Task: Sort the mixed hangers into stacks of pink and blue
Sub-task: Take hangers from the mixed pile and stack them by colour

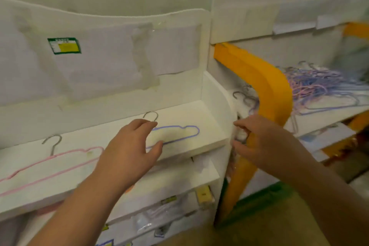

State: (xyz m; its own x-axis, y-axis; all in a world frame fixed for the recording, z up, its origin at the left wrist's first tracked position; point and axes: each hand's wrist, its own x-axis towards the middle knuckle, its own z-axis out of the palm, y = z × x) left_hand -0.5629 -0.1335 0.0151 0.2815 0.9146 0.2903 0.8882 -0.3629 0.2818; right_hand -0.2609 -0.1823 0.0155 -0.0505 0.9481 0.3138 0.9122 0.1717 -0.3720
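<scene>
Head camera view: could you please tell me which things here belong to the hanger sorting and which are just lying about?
Part of the job:
- blue hanger on the white shelf, under the left hand
- pink hanger further left
- mixed hanger pile on the right

Just lying about:
- green and yellow label
- taped paper sheets
- orange frame
- packets on lower shelves

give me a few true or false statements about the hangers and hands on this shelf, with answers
1. A pink hanger lies on the white shelf, left of the blue hanger. True.
2. The left hand is over the pink hanger. False: it is over the blue hanger.
3. The mixed pile of hangers is right of the orange bar. True.
4. The right hand holds a pink hanger above the shelf. False: no hanger shows in it.
</scene>
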